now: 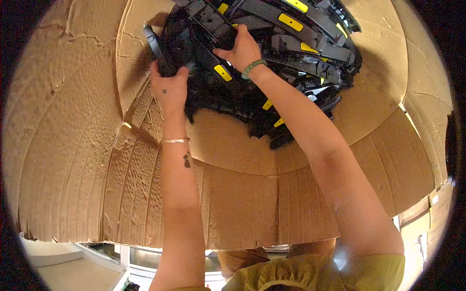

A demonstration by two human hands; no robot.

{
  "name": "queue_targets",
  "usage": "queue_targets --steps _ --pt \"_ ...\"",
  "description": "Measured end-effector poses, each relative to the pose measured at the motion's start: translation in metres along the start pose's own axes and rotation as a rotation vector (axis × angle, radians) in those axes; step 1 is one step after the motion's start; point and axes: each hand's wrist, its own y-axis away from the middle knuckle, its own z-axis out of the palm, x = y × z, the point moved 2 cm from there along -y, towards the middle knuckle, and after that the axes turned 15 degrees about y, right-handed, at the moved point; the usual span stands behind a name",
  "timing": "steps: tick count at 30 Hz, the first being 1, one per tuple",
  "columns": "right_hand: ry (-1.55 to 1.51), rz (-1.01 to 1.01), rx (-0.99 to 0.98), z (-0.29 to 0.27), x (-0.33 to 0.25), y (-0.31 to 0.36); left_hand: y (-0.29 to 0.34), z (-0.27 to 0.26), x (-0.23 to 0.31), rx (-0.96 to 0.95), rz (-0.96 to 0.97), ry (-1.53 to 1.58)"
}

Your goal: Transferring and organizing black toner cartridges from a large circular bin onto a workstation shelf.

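Observation:
Both my arms reach down into a big cardboard box. My left hand (169,87) is closed on a dark, narrow plastic piece (156,48) at the left side of a heap. My right hand (242,50) grips a long black plastic part (211,22) with a ribbed, ridged surface, thumb and fingers around its edge. Below and around the hands lies a heap of black plastic parts (286,43), several marked with yellow stickers such as a yellow label (223,72).
The cardboard box (242,208) surrounds the heap, its near wall creased and bent. Crumpled cardboard folds (138,106) stand to the left of the heap. A pale ledge (63,262) shows beyond the box at the lower left.

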Motion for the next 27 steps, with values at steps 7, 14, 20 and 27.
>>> queue_targets --steps 7,14,20,27 --pt "0.188 0.021 -0.091 0.003 -0.011 0.014 0.037 0.026 -0.075 0.242 -0.552 0.621" --pt "-0.1 0.096 -0.574 0.009 0.011 0.021 0.028 0.026 -0.062 -0.149 -0.672 0.834" --pt "-0.222 0.093 -0.492 -0.046 0.011 0.039 0.042 0.039 -0.017 -0.181 -0.714 0.774" --pt "0.324 -0.119 -0.394 -0.174 0.006 -0.045 0.039 0.153 0.054 -0.325 -0.708 1.453"
